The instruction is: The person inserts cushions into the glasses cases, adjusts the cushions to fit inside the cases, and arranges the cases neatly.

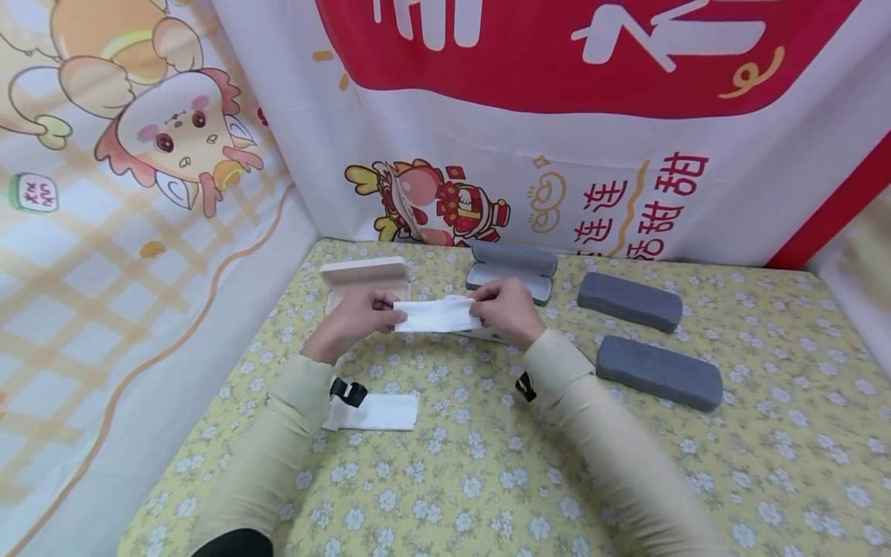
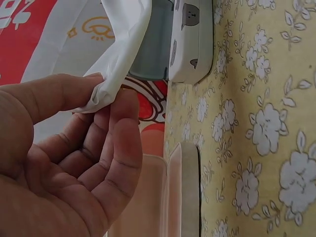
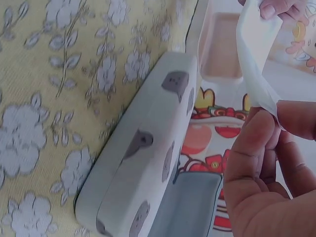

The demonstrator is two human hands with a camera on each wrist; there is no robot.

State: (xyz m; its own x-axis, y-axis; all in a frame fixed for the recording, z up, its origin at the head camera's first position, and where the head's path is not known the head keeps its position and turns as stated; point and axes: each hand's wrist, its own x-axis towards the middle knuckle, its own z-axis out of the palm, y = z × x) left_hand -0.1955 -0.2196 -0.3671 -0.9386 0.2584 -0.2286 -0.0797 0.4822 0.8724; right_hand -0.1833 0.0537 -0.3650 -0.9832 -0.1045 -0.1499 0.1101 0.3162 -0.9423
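Observation:
A white folded cloth (image 1: 437,316) is stretched level between both hands above the table. My left hand (image 1: 356,319) pinches its left end between thumb and fingers, and my right hand (image 1: 511,311) pinches the other end. In the left wrist view the cloth (image 2: 126,37) looks creased where the thumb presses it. Below the hands lies a closed white eyeglass case with grey animal prints (image 3: 148,148), mostly hidden in the head view. An open pale pink case (image 1: 365,271) stands behind my left hand, and an open grey case (image 1: 511,259) behind my right.
Two closed dark grey cases (image 1: 629,300) lie at the right, one nearer than the other. A second folded white cloth (image 1: 381,411) lies by my left forearm. The flowered tablecloth (image 1: 459,487) meets a printed fabric wall (image 1: 292,155) at the back and left.

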